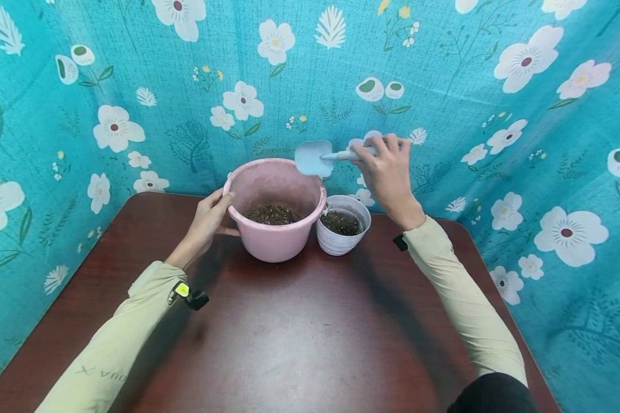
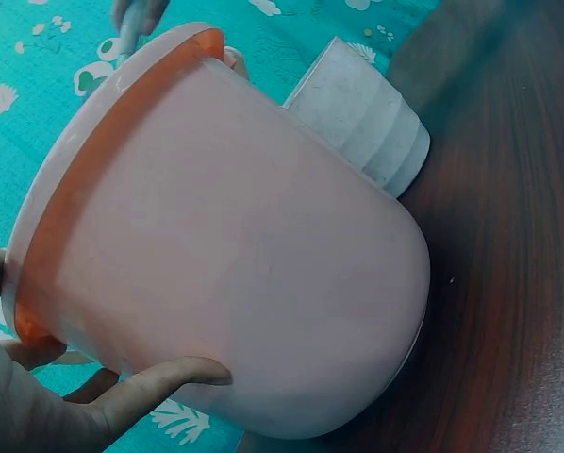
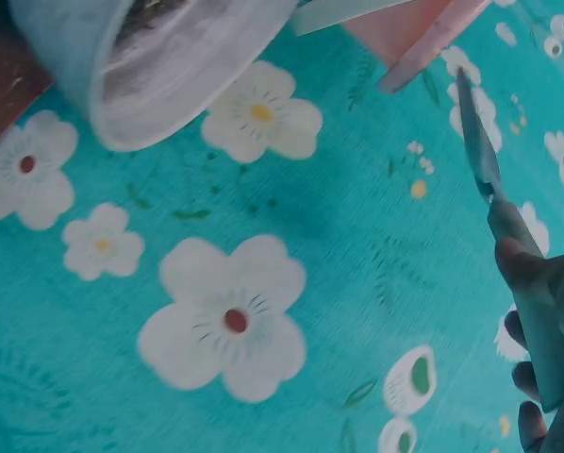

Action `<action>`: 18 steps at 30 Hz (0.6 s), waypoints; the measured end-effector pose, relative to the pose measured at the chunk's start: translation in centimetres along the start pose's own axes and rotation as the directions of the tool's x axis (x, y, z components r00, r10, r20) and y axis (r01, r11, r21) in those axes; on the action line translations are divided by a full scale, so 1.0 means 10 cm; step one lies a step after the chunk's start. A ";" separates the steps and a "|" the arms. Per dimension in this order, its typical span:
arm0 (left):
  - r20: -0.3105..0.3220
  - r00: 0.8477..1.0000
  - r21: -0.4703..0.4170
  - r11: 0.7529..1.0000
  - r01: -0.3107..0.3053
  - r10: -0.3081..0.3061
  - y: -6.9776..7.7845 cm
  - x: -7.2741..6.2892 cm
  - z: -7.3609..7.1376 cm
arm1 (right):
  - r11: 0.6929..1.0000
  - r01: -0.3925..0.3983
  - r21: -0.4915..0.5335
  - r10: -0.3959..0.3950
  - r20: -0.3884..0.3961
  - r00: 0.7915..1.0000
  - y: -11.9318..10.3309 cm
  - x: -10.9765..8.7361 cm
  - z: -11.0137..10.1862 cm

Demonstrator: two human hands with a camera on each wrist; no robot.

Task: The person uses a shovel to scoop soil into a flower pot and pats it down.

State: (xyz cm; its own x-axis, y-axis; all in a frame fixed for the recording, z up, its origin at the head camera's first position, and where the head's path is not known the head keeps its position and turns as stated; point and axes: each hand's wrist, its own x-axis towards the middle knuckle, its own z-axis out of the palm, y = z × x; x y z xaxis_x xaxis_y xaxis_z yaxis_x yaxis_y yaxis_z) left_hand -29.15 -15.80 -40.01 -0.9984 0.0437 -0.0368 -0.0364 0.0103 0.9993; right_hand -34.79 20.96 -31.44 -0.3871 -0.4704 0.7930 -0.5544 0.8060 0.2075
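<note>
From the head camera I see my right hand raised above the table, fingers curled round the handle of a small pale-blue trowel. The trowel's long axis runs nearly level, left to right: its blade points left and hangs over the far right rim of the pink bucket, while the handle runs back into my fist. My left hand holds the bucket's left side, thumb hooked over the rim and fingers against the wall. Dark soil lies in the bucket's bottom. Just beside the bucket, on its right and touching or nearly so, stands a small white pot that also holds soil.

The left wrist camera shows what the head view hides: the bucket's outer wall close up, one finger pressed to it low down, and the ribbed side of the white pot behind. No soil shows here.

The right wrist camera catches the trowel edge-on, a thin strip running from my fingers up towards the bucket's rim, with the white pot at top left before the flowered cloth.
</note>
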 end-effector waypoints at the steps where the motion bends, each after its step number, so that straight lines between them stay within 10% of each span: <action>1: 0.001 1.000 0.001 1.000 0.000 0.000 0.00 0.00 0.00 | 1.000 0.019 0.017 -0.019 0.014 1.000 -0.03 0.03 0.01; 6: 0.006 1.000 0.004 1.000 0.003 -0.003 0.00 0.01 -0.01 | 0.978 0.210 -0.002 -0.205 0.217 0.955 -0.21 0.21 0.11; 11: 0.007 1.000 0.008 1.000 -0.001 0.001 0.01 0.00 0.00 | 0.888 0.440 -0.133 -0.329 0.485 0.810 -0.48 0.37 0.35; 18: 0.018 1.000 0.022 1.000 -0.001 0.001 0.00 -0.01 0.00 | 0.830 0.522 -0.196 -0.206 0.762 0.614 -0.94 0.48 0.86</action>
State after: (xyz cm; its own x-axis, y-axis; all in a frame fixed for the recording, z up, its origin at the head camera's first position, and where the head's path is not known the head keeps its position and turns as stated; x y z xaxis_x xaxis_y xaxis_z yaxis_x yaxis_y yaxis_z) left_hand -29.04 -15.81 -40.03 -0.9974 0.0618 -0.0362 -0.0343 0.0319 0.9989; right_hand -37.74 8.08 -34.49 -0.6848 -0.7287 0.0079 -0.5180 0.4944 0.6981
